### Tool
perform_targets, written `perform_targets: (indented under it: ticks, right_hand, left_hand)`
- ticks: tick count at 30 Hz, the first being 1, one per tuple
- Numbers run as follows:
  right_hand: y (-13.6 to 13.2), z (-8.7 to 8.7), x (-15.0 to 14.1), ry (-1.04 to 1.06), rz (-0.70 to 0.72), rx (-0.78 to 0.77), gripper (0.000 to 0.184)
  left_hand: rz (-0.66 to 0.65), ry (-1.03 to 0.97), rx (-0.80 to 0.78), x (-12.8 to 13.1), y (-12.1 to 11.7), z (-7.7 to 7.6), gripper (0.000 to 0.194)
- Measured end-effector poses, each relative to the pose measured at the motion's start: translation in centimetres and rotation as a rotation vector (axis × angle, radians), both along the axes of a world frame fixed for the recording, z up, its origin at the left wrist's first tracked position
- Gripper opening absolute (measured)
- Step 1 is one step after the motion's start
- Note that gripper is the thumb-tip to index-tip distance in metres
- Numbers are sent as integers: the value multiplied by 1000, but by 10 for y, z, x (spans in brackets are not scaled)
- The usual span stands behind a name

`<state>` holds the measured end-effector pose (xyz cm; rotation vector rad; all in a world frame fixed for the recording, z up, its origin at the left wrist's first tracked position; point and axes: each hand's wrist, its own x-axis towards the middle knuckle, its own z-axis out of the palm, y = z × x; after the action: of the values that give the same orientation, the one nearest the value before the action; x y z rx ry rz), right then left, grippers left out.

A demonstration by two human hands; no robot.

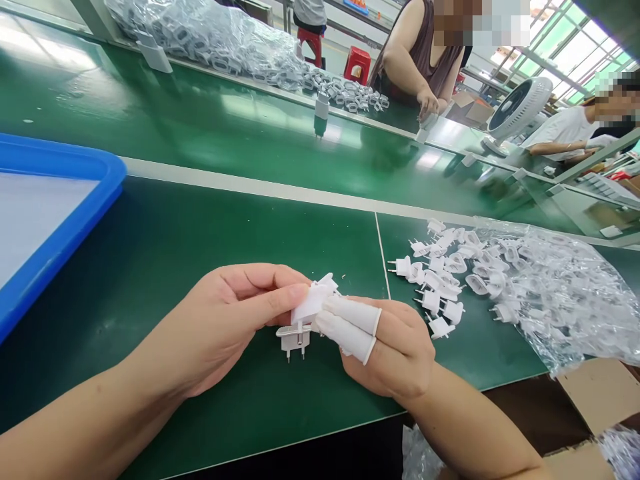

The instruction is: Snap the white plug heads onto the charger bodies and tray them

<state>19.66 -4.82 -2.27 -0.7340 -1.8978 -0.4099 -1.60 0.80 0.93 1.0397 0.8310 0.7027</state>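
My left hand (235, 320) and my right hand (395, 347) meet over the green table (200, 247), both pinched on a small white plastic plug part (300, 323) with metal pins pointing down. Two fingers of my right hand wear white finger cots. Just to the right lies a pile of several white plug parts (445, 273), spilling from a clear plastic bag (565, 293).
A blue tray (65, 220) sits at the left edge. Beyond a green conveyor belt (225, 127), two other people work near another heap of white parts (225, 40) and a white fan (517, 107). A cardboard box (595, 393) stands at lower right.
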Motion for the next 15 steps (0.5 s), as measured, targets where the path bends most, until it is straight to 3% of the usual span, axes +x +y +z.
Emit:
perform_targets:
  ticks: [5, 10, 15]
  right_hand:
    - [-2, -1, 1, -72, 93, -60, 30]
    - [-5, -1, 0, -43, 94, -82, 33]
    - [-2, 0, 0, -37, 74, -41, 28]
  left_hand:
    - [115, 38, -15, 7, -5, -5, 56]
    - [102, 7, -6, 9, -5, -2, 68]
    - [112, -33, -19, 9, -5, 0, 67]
